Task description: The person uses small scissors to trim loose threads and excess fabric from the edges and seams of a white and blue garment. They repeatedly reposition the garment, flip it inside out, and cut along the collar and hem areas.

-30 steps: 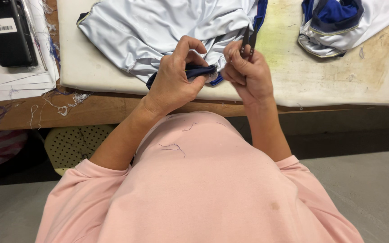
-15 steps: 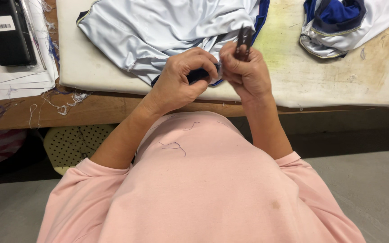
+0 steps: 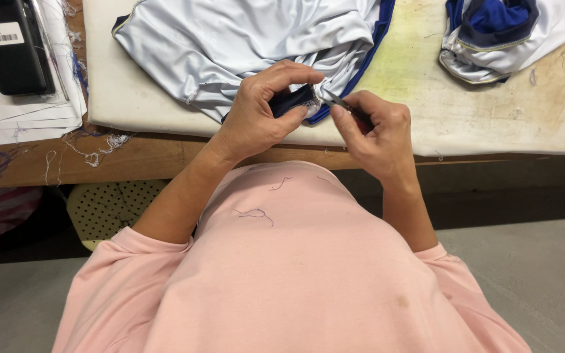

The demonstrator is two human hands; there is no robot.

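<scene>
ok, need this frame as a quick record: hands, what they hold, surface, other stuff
left hand: pinches dark hem of white garment
right hand: holds small metal tool, tip at hem
surface: padded board on wooden table
other: second garment far right, black device on papers left

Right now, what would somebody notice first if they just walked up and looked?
First, the two hands in the middle: the left hand pinches a dark blue edge of the pale shirt, and the right hand holds small metal snips against it. The shirt lies bunched on a white pad. A second bundle of blue and white cloth sits at the top right.
</scene>
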